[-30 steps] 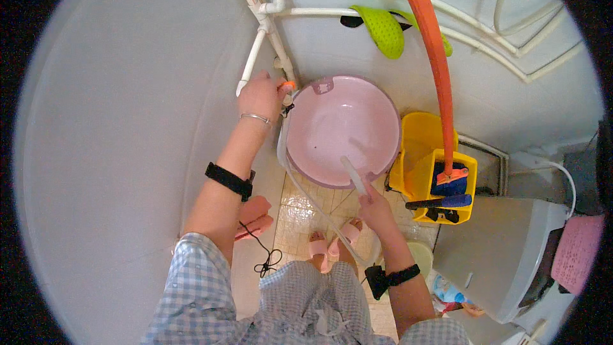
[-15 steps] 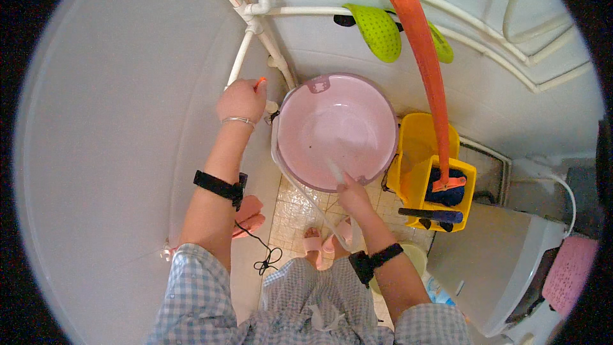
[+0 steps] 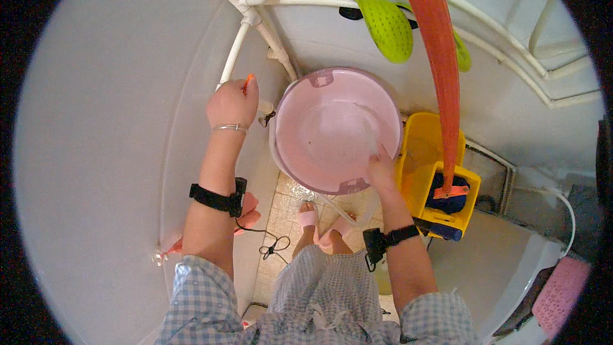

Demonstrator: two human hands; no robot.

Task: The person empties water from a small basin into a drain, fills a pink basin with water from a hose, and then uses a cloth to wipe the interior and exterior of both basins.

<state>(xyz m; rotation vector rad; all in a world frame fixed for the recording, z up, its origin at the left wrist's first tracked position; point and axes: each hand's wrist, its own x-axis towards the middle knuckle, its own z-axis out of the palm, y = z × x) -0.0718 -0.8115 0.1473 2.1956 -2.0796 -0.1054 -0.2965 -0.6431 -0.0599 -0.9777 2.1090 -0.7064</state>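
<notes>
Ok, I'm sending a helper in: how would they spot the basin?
Find the white pipes along the wall. Below them, just left of the yellow bucket, is the basin: wide, round and pale pink with a mauve rim, whereas the bucket is boxy.

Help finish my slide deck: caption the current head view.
Right hand at a pink basin, left hand gripping a small orange piece, yellow bucket alongside.

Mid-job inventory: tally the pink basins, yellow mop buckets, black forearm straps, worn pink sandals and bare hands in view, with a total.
Pink basin: 1
Yellow mop bucket: 1
Black forearm straps: 2
Worn pink sandals: 2
Bare hands: 2
Total: 8
</notes>
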